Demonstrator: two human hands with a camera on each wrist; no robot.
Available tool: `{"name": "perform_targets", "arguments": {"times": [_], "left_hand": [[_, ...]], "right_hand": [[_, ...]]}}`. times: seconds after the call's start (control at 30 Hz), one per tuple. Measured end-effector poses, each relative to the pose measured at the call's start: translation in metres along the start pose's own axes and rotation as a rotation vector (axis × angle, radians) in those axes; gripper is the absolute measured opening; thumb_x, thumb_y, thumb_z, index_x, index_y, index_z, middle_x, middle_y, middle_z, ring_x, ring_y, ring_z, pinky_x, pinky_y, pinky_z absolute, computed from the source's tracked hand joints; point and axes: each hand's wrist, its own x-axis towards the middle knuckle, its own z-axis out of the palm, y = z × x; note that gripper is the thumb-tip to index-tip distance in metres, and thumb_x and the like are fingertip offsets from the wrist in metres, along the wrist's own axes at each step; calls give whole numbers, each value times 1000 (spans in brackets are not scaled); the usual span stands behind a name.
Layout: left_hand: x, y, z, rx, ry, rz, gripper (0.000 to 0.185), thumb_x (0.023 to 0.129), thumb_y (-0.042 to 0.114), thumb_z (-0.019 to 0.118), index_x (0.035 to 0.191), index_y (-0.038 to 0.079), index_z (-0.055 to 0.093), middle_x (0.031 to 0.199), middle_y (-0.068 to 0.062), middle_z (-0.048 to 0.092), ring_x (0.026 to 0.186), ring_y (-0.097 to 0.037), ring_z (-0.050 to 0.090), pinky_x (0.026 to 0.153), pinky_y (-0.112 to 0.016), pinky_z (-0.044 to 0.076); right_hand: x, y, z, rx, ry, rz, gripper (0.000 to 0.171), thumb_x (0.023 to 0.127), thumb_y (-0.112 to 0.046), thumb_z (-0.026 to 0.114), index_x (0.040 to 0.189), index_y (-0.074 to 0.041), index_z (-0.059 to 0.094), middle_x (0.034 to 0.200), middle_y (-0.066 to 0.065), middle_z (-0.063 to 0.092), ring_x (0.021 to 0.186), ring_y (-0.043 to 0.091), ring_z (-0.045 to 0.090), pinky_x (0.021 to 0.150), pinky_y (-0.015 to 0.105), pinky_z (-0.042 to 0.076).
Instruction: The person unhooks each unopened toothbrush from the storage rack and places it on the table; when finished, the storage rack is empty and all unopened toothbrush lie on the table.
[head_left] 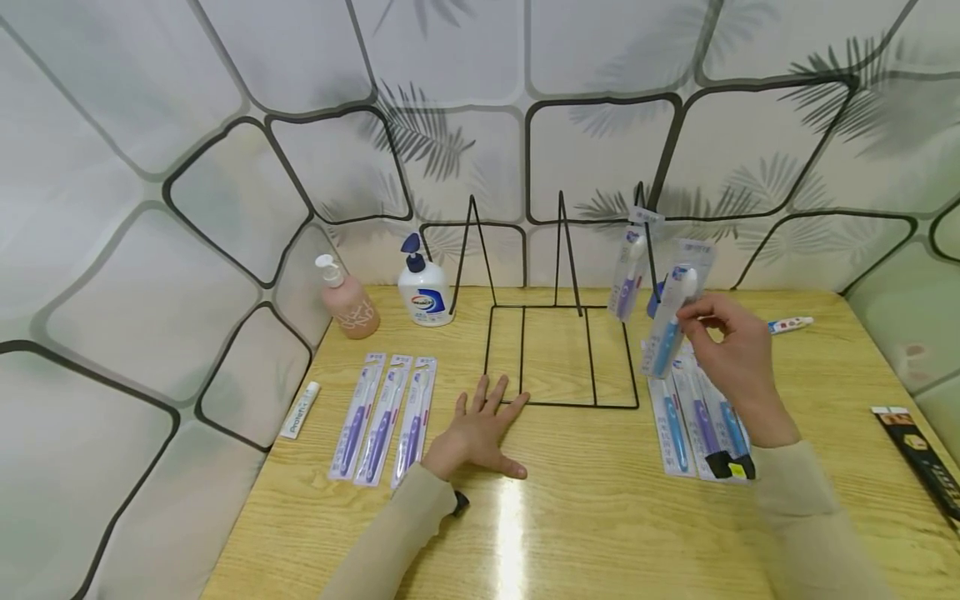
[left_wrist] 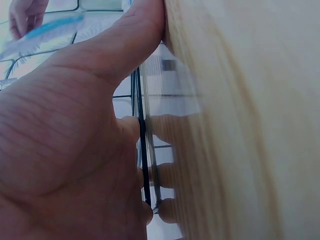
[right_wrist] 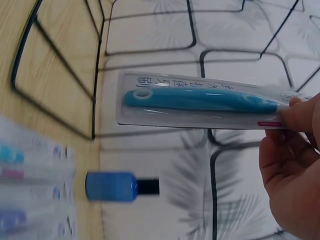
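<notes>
While my left hand (head_left: 480,429) lies flat with fingers spread on the table (head_left: 600,517), touching the wire rack (head_left: 558,354), my right hand (head_left: 731,346) pinches a blue toothbrush pack (head_left: 670,321) in the air, just beside the rack's far right post.

Head camera looks down; wrist cameras sit close, sharing the wire rack (head_left: 558,358).

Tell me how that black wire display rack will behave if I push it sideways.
The black wire display rack probably slides easily, since thin wire looks light on the glossy wooden table. The left hand lies flat at its base, likely steadying it. Its tall uprights may wobble.
</notes>
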Motion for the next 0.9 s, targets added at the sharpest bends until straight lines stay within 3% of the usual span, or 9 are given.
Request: {"name": "perform_targets", "arguments": {"times": [0.13, 0.27, 0.33, 0.5, 0.57, 0.73, 0.9], "left_hand": [[0, 0, 0, -6, 1, -1, 123, 72, 74, 76, 164, 37, 3, 172, -5, -16, 157, -37, -19, 123, -68, 4], [-1, 0, 0, -7, 2, -3, 123, 72, 73, 76, 164, 36, 4, 172, -5, -16, 157, -37, -19, 123, -68, 4], [-1, 1, -1, -10, 1, -2, 123, 72, 73, 77, 164, 36, 4, 172, -5, -16, 157, -37, -19, 123, -69, 4], [-1, 2, -2, -15, -1, -1, 123, 72, 73, 76, 165, 35, 4, 172, -6, -16, 157, -37, -19, 123, -69, 4], [-2, 2, -2, -16, -1, -1, 123, 72, 73, 76, 165, 35, 4, 172, -6, -15, 157, -37, -18, 123, -69, 4], [-1, 2, -2, -12, -7, -3, 123, 73, 73, 76, 164, 36, 3, 172, -6, -16, 157, -37, -19, 123, -68, 4], [-1, 1, -2, -10, -10, -4, 123, 73, 73, 76, 164, 36, 2, 172, -5, -17, 157, -37, -19, 123, -68, 4]], "right_hand": [[-6, 15, -26, -76, -12, 70, 10, 90, 9, 63, 91, 3, 72, 91, -37, 57, 79, -19, 56, 73, 1, 42], [-14, 31, -51, -187, -65, 164, 9, 92, 5, 63, 94, 1, 72, 86, -40, 53, 72, -21, 50, 67, 1, 39], [-17, 39, -62, -248, -106, 211, 9, 93, 3, 64, 96, 1, 72, 85, -34, 56, 70, -22, 48, 64, 2, 39], [-25, 60, -85, -368, -241, 317, 9, 97, -3, 61, 101, 0, 69, 91, 9, 68, 67, -14, 45, 56, 10, 41], [-27, 70, -92, -390, -307, 353, 10, 98, -5, 59, 102, 0, 67, 93, 19, 68, 65, -7, 47, 54, 16, 41], [-32, 98, -108, -433, -463, 415, 14, 98, -6, 56, 103, 4, 65, 81, 14, 67, 60, 5, 49, 52, 25, 40], [-36, 123, -116, -427, -602, 497, 18, 97, -4, 55, 104, 10, 63, 84, 17, 66, 64, 12, 53, 53, 28, 43]]}}
